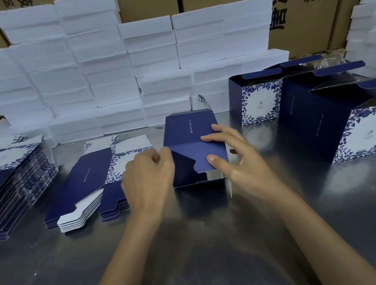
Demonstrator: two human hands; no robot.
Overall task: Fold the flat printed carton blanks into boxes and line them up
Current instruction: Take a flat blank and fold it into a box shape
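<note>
A half-formed navy carton [188,130] stands in the middle of the metal table [195,248], its end flaps facing me. My left hand [148,178] has curled fingers on the carton's left edge and side flap. My right hand [231,156] presses a blue flap down, thumb and fingers lying straight on it. Left of the carton lies a short stack of flat blanks [87,178]; a taller stack of blanks [7,183] sits at the table's left edge. Folded boxes with blue floral panels stand in a line at the right, one far [257,100] and one near [358,128].
Stacked white foam blocks [107,69] form a wall along the back of the table. Brown shipping cartons [303,9] with black printed characters rise behind them. More foam [371,25] is piled at the far right.
</note>
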